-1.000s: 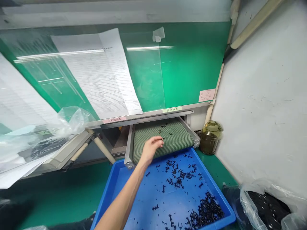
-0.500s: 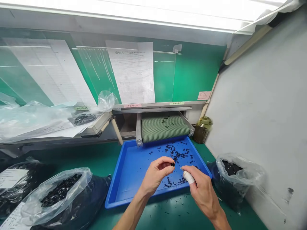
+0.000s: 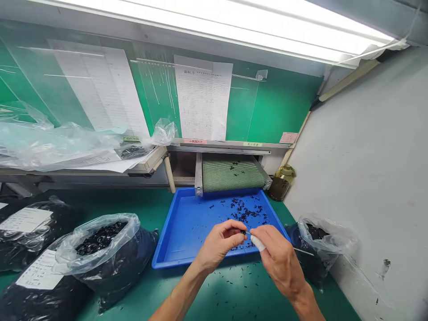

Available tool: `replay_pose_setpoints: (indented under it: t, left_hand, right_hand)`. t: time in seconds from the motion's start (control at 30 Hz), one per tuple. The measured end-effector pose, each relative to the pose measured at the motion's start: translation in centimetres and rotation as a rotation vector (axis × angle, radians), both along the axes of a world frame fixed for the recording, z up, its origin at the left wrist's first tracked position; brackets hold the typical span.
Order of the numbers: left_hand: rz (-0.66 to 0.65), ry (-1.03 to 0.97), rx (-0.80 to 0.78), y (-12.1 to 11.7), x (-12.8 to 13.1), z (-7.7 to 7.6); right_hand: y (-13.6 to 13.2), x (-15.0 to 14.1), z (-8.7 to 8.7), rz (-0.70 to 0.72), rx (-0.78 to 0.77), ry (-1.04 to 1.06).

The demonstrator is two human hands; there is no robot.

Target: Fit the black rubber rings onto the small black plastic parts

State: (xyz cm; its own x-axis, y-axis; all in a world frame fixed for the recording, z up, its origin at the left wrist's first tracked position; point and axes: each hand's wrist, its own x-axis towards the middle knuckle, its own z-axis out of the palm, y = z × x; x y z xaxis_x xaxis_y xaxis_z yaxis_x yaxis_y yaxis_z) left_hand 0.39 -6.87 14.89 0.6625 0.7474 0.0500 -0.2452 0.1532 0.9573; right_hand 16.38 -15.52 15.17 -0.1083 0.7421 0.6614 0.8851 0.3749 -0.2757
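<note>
My left hand point(image 3: 220, 244) is pinched narrow on a small black part point(image 3: 243, 232), held up over the blue plastic tray point(image 3: 162, 236). My right hand point(image 3: 279, 258), its white finger cot point(image 3: 257, 243) showing, closes in just beside the part; whether it grips too, I cannot tell. Step in hand: close handling of this one piece. Loose black parts point(image 3: 244, 209) lie scattered in the tray, below the end of the green mesh conveyor belt point(image 3: 232, 176). Plastic-lined bags of black parts point(image 3: 100, 238) stand to my left, with white labels point(image 3: 39, 269). Printed sheet point(image 3: 203, 97), red label point(image 3: 195, 141) and pink note point(image 3: 288, 137): the writing is too small to read.
</note>
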Motion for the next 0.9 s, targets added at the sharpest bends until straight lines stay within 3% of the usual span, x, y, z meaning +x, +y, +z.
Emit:
replay_pose_setpoints:
  t: [0.53, 0.73, 0.9]
  left_hand:
    - [0.026, 0.077, -0.041, 1.1, -1.3, -0.9]
    - [-0.004, 0.160, 0.027, 1.5, -1.8, -0.7]
    - [-0.019, 0.215, 0.056, 1.6, -2.2, -1.0]
  right_hand:
    - [1.5, -0.7, 1.0, 0.043, -0.057, -0.240]
    - [1.9, -1.1, 0.9, -0.022, -0.014, -0.389]
    - [1.9, -1.3, 1.3, 0.007, -0.042, -0.468]
